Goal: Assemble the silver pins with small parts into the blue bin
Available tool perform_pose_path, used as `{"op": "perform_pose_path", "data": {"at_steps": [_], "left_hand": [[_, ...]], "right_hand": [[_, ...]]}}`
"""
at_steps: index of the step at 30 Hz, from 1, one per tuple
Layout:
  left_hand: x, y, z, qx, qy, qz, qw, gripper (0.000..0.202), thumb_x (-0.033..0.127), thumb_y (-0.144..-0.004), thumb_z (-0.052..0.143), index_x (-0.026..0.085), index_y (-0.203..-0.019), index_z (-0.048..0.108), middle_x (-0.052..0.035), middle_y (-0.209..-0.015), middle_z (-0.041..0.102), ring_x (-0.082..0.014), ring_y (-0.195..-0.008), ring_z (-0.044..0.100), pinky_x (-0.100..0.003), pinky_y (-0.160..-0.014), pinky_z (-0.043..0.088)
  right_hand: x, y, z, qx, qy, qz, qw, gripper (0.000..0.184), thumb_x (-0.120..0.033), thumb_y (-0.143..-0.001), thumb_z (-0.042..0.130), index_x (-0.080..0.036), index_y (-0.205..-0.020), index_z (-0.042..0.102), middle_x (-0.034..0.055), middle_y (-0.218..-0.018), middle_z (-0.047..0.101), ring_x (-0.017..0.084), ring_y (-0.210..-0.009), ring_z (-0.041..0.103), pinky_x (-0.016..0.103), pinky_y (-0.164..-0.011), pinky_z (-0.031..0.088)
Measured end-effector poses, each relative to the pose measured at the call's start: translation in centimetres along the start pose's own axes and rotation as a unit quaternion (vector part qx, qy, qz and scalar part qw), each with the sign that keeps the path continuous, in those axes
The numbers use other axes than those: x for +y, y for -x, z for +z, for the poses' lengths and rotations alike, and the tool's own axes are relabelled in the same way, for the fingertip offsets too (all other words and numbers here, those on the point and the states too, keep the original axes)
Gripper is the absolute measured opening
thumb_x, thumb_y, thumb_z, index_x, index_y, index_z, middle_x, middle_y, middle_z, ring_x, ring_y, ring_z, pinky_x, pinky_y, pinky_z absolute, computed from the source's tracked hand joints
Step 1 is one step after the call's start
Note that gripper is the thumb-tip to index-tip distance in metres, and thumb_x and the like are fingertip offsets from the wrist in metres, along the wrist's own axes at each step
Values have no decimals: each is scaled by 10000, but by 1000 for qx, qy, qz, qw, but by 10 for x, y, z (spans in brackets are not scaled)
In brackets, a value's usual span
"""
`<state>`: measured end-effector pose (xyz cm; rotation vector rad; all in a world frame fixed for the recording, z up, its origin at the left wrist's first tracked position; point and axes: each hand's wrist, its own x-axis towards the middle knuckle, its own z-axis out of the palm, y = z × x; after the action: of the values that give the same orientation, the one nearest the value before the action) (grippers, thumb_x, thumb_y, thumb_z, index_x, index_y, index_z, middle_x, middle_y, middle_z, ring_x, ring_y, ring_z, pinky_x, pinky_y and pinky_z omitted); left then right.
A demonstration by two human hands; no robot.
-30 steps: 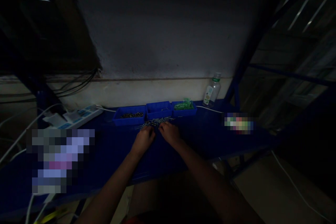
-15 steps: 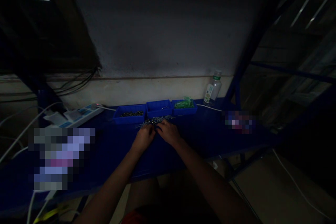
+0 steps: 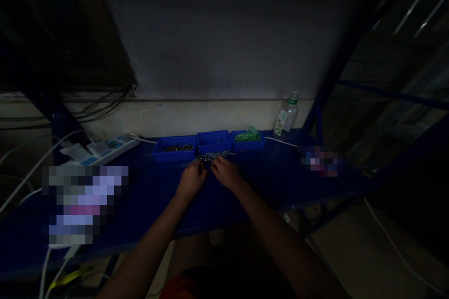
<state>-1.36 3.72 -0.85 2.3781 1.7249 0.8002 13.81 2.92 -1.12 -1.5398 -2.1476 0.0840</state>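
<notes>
A loose pile of thin metal pieces, like screws or rivets (image 3: 214, 155), lies on the blue table in front of the bins. My left hand (image 3: 192, 177) rests at the pile's near left edge, its fingers curled together. Close beside it, my right hand (image 3: 224, 171) is at the near right edge, fingers bent and pinched. Whatever either hand holds is too small and dark to make out. Behind the pile stand three blue bins: the left bin (image 3: 174, 154) has small metal parts, the middle bin (image 3: 213, 146) a few thin pieces, the right bin (image 3: 257, 145) a green plastic bag (image 3: 248, 135).
A clear bottle (image 3: 286, 119) stands by the wall at the back right. On the left are a white power strip (image 3: 108, 149) with cables and a blurred-out item (image 3: 87, 205). Another blurred item (image 3: 321, 161) lies on the right of the blue table (image 3: 147, 196).
My hands have moved slightly apart at the pile's near edge. The view has shifted a little; the bins and other objects stand as before.
</notes>
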Motion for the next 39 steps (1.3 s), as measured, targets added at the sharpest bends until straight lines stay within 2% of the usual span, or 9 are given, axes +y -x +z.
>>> {"op": "perform_pose_path", "data": {"at_steps": [6,10,14,17,22,33,39], "left_hand": [[8,2,-5,-52,65,79,993,196,261,-775,431,172,-888,565,-42,-822,594,-160,-748,549,-253,-672,398],[10,3,-6,-80,86,109,987,213,281,-792,418,175,-867,586,-42,-810,594,-155,-731,546,-256,-676,403],[8,2,-5,-87,89,106,987,201,255,-799,406,173,-827,588,-44,-800,602,-157,-744,549,-258,-694,407],[7,0,-6,-76,96,100,987,221,259,-820,378,171,-804,580,-49,-814,608,-162,-768,554,-263,-712,411],[5,-1,-5,-62,122,97,986,250,295,-835,373,174,-841,591,-54,-877,618,-166,-822,559,-272,-764,411],[-4,-3,0,-112,220,88,965,312,398,-812,428,162,-839,630,-35,-846,648,-157,-771,574,-248,-706,428],[-2,-4,-3,-83,244,89,962,288,387,-795,467,163,-868,633,-32,-859,651,-160,-796,580,-250,-734,429]], "right_hand": [[8,7,-2,12,-83,-30,996,168,-226,-839,431,-207,-979,522,28,-955,554,122,-889,511,231,-785,388],[10,9,-3,16,-109,-34,993,153,-182,-798,477,-208,-938,532,13,-931,572,118,-872,522,224,-773,389],[11,7,-1,3,-148,-19,989,155,-193,-768,519,-206,-921,548,1,-880,601,111,-799,545,222,-729,405],[15,6,1,-2,-210,0,978,218,-254,-762,545,-203,-974,550,2,-874,619,102,-734,561,214,-678,426],[18,5,3,-9,-288,8,958,202,-284,-790,516,-195,-964,566,4,-850,642,100,-745,590,212,-678,445],[14,5,0,30,-298,-22,954,231,-319,-760,537,-161,-916,600,9,-798,615,90,-681,540,197,-637,417],[15,5,-1,53,-312,-17,948,260,-356,-740,551,-154,-895,604,2,-746,595,83,-627,502,190,-598,399]]}}
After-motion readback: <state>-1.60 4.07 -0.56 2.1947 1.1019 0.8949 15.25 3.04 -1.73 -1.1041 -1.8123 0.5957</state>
